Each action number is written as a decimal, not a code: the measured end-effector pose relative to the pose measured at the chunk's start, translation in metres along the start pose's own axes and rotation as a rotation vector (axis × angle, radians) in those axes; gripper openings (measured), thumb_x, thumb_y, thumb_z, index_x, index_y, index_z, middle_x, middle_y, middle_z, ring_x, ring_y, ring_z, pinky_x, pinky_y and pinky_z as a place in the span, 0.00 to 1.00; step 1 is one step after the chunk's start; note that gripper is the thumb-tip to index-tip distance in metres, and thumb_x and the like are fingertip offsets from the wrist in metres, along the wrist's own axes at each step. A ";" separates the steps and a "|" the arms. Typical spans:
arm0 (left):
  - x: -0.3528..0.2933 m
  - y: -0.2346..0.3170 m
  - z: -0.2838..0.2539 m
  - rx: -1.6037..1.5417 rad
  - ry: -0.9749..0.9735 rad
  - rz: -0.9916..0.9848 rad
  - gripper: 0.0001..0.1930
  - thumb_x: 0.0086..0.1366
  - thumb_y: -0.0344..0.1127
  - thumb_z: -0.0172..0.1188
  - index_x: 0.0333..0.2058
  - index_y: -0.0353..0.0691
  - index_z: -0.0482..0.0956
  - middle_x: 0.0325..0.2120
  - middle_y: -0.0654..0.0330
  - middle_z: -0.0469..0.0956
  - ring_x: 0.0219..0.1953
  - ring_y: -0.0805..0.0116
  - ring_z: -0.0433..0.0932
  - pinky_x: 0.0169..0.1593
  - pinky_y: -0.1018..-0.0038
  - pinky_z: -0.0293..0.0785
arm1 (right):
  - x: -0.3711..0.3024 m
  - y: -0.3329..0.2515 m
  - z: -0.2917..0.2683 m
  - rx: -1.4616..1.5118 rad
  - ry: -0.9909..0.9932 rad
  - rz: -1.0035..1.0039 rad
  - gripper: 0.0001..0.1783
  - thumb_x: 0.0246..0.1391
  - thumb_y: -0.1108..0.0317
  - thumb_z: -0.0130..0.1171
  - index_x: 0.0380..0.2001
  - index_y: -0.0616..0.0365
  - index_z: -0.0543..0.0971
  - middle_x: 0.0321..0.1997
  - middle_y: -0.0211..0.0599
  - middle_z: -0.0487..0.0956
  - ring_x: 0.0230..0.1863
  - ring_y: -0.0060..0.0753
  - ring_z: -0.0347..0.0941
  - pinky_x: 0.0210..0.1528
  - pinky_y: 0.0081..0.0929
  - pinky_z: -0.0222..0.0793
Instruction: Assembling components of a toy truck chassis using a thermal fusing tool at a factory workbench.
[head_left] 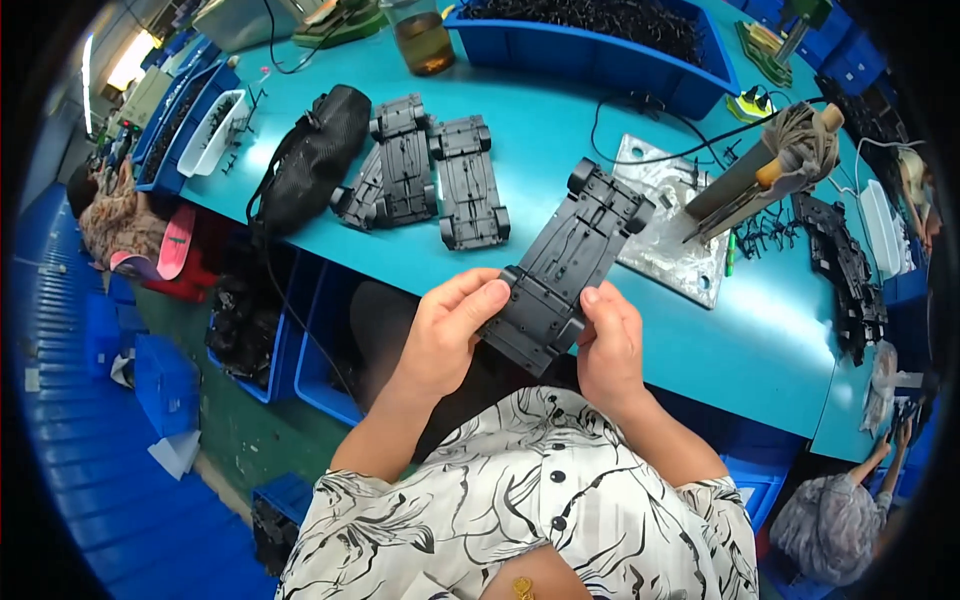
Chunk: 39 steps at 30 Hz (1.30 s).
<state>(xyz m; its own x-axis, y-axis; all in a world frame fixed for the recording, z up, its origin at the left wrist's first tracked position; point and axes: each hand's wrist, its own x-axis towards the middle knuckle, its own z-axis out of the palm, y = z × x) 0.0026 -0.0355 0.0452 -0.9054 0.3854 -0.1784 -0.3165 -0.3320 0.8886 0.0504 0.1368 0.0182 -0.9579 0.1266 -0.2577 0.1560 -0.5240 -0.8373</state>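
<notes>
Between my two hands is a black plastic toy car chassis (pixel 565 255), tilted, with wheels at its corners and its far end over the table edge. My left hand (pixel 450 325) grips its near left side, thumb on top by the wheel. On the near right side, my right hand (pixel 612 345) is closed around the edge with the thumb beside the wheel. Several similar chassis lie on the turquoise table to the left, one (pixel 470 185) flat and another (pixel 405 165) resting partly on a third.
A black pouch (pixel 318 160) lies left of the chassis pile. Blue bins (pixel 590 45) of small black parts and a cup of amber liquid (pixel 422 42) stand at the back. To the right are a metal plate (pixel 670 270), a tool stand (pixel 735 185) and cables. Other people sit nearby.
</notes>
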 end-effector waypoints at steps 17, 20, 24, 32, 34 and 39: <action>0.020 -0.041 0.009 -0.110 -0.080 -0.354 0.12 0.65 0.37 0.57 0.35 0.31 0.78 0.31 0.61 0.79 0.31 0.76 0.76 0.37 0.79 0.73 | -0.038 0.011 -0.043 0.374 0.032 0.242 0.21 0.47 0.75 0.55 0.48 0.62 0.71 0.48 0.37 0.76 0.51 0.33 0.71 0.57 0.36 0.64; 0.033 -0.045 0.028 -0.119 -0.088 -0.384 0.13 0.65 0.39 0.57 0.35 0.32 0.78 0.31 0.61 0.79 0.31 0.75 0.76 0.37 0.78 0.74 | -0.037 0.005 -0.051 0.375 0.079 0.185 0.23 0.47 0.76 0.54 0.49 0.62 0.70 0.49 0.37 0.75 0.53 0.34 0.70 0.59 0.36 0.63; 0.055 -0.056 0.043 -0.122 -0.144 -0.462 0.15 0.65 0.41 0.58 0.37 0.31 0.78 0.32 0.59 0.79 0.33 0.74 0.77 0.38 0.77 0.75 | -0.035 -0.001 -0.071 0.332 0.149 0.130 0.24 0.47 0.77 0.54 0.50 0.62 0.69 0.50 0.37 0.75 0.53 0.34 0.70 0.60 0.37 0.61; 0.080 -0.066 0.078 -0.130 -0.114 -0.390 0.16 0.64 0.42 0.58 0.38 0.32 0.77 0.32 0.59 0.79 0.33 0.74 0.77 0.39 0.76 0.75 | -0.017 -0.014 -0.086 0.326 0.179 -0.021 0.24 0.48 0.76 0.53 0.52 0.64 0.67 0.51 0.38 0.73 0.55 0.34 0.69 0.61 0.37 0.60; 0.085 -0.069 0.083 -0.139 -0.117 -0.364 0.15 0.65 0.42 0.58 0.37 0.32 0.77 0.32 0.59 0.79 0.33 0.74 0.77 0.39 0.76 0.75 | -0.013 -0.016 -0.091 0.301 0.186 -0.040 0.24 0.48 0.75 0.54 0.52 0.64 0.66 0.51 0.38 0.73 0.54 0.34 0.69 0.60 0.37 0.61; 0.098 -0.063 0.097 -0.163 -0.114 -0.364 0.15 0.65 0.42 0.57 0.38 0.32 0.77 0.33 0.58 0.79 0.34 0.73 0.78 0.39 0.75 0.77 | -0.004 -0.022 -0.098 0.299 0.196 -0.089 0.23 0.49 0.74 0.54 0.50 0.66 0.68 0.49 0.40 0.75 0.52 0.35 0.71 0.58 0.38 0.64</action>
<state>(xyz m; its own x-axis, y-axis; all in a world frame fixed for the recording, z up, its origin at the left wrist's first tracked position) -0.0384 0.1067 0.0123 -0.6916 0.5928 -0.4126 -0.6594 -0.2852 0.6956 0.0745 0.2298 -0.0096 -0.8955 0.3269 -0.3019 -0.0312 -0.7229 -0.6903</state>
